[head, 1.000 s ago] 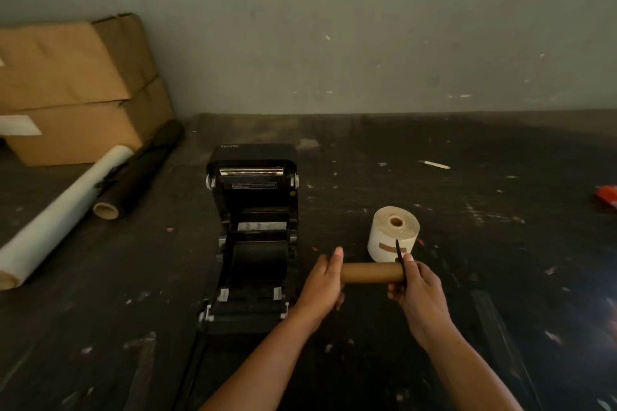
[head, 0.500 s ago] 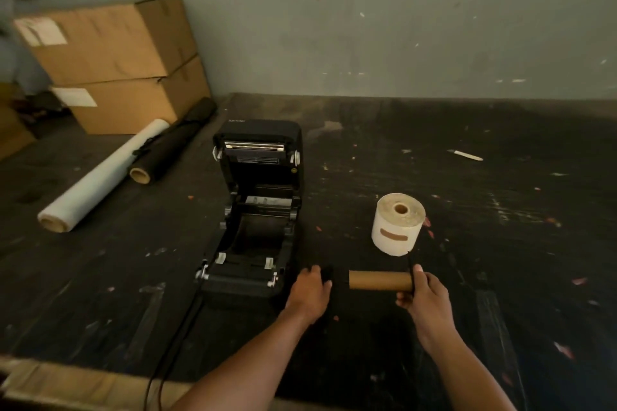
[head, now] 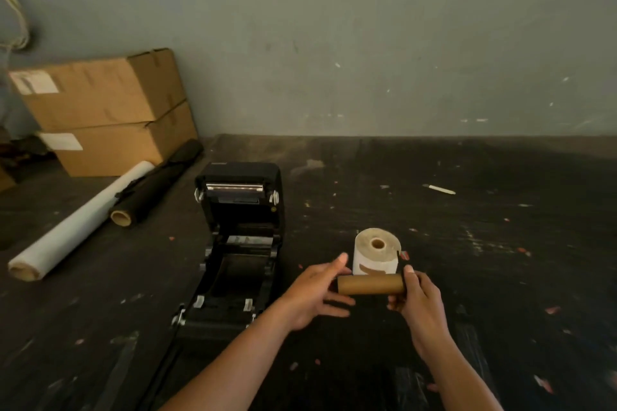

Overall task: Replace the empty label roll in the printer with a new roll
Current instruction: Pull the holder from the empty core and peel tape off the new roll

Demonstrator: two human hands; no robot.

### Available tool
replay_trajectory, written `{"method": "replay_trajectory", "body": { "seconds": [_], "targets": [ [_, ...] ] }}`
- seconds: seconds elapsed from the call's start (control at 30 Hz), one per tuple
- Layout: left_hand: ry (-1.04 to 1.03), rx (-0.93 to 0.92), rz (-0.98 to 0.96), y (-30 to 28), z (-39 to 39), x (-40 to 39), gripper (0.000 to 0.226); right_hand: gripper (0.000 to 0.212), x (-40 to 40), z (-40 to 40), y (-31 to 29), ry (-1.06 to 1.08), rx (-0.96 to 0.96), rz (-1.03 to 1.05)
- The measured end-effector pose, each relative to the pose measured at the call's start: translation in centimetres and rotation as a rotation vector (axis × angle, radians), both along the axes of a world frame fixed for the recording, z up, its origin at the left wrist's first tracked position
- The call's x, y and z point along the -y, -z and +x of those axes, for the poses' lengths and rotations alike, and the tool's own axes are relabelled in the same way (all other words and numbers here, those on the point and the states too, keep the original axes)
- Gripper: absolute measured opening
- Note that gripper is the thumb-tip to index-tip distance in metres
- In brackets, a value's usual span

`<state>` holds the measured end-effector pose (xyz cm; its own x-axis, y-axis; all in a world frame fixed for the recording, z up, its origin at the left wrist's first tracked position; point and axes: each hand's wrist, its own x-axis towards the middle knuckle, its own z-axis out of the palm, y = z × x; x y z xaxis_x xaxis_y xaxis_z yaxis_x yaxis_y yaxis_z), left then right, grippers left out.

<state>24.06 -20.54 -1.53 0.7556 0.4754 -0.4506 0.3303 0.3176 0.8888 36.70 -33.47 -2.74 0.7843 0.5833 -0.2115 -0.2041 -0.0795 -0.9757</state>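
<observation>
Since the earlier frame, the left hand (head: 309, 297) has been brought back to the empty cardboard core (head: 370, 284), which is raised before the new label roll (head: 376, 252). At centre left the label printer (head: 233, 243) lies open. The core's left end is cupped loosely; its right end is pinched by the right hand (head: 417, 299).

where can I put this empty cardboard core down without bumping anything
Bare table lies right of the new label roll, out to the white stick. It is crowded left of the printer, by the long rolls.
</observation>
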Motion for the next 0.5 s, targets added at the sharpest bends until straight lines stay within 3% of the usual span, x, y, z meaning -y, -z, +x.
{"method": "replay_trajectory", "body": {
  "seconds": [0.13,0.37,0.5],
  "targets": [
    [0.076,0.006,0.214,-0.9,0.0,0.3,0.029,0.024,-0.5,0.2,-0.6,-0.030,0.019,0.024],
    [-0.030,-0.033,0.278,0.5,-2.4,-0.6,0.029,0.024,1.4,2.7,0.4,0.048,-0.135,0.054],
    [-0.198,-0.080,0.164,2.8,-4.1,-1.3,0.024,0.025,3.3,4.6,2.1,0.173,-0.154,-0.059]
  ]
}}
